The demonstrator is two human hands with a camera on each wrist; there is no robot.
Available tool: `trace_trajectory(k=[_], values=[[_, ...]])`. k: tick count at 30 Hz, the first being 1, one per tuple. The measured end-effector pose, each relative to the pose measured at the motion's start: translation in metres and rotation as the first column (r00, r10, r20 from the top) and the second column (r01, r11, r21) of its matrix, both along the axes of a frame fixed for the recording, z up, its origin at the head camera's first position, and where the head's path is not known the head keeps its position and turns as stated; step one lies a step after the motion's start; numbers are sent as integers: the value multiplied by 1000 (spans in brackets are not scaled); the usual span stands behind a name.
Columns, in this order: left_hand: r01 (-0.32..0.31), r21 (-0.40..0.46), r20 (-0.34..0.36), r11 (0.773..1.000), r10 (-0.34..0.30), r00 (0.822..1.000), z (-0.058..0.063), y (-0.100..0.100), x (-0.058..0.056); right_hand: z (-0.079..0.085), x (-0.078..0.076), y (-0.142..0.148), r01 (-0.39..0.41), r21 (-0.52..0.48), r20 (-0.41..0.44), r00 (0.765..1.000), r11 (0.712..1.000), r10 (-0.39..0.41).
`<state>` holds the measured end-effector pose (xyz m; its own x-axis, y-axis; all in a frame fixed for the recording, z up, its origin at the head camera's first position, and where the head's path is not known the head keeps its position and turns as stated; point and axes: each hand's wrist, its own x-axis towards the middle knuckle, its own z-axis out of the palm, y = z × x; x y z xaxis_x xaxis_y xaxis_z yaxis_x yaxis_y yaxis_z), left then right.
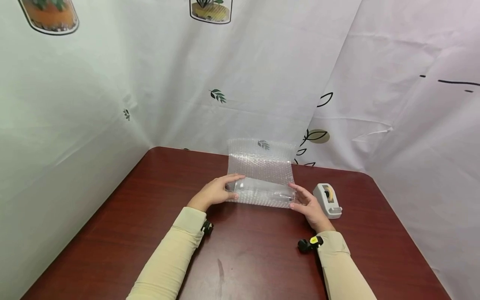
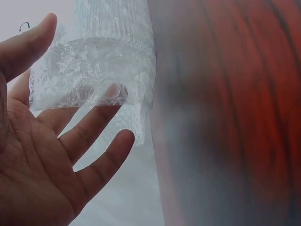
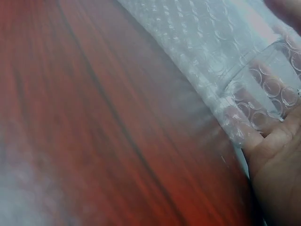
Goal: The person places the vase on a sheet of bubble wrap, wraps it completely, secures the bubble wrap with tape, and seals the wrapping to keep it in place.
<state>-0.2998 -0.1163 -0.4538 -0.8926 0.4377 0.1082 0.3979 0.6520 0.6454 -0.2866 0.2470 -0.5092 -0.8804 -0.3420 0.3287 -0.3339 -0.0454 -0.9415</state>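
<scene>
A clear ribbed glass [image 1: 258,191] lies on its side across the near end of a sheet of bubble wrap [image 1: 262,168]. My left hand [image 1: 213,192] holds the left end of this roll, index finger on the far side and thumb on the near side. In the left wrist view its other fingers [image 2: 89,134] stretch behind the wrap's loose edge. At the opposite end my right hand [image 1: 309,208] grips the wrap around the glass. Through the clear bubbles in the right wrist view, its fingers [image 3: 244,125] show underneath, with the thumb above.
A white tape dispenser [image 1: 327,201] with a roll of tape stands just right of my right hand. The far end of the wrap rises against the white printed curtain [image 1: 180,91] behind the dark red table [image 1: 240,254]. Curtains also flank both sides.
</scene>
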Motion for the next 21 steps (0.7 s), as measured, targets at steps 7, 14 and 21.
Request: trace_trajectory(k=[7,14,21], values=[[-15,-23,-2,1000,15,1000,-3,-2,-3,-1,-1,0,-6,-25,-15,1000,1000,6],[-16,-11,-19,1000,16,1000,-3,-3,-5,-2,-1,0,-10,-33,-30,1000,999,9],[-15,11,19,1000,15,1000,0,-4,-3,-2,0,0,-5,-10,-54,999,1000,4]])
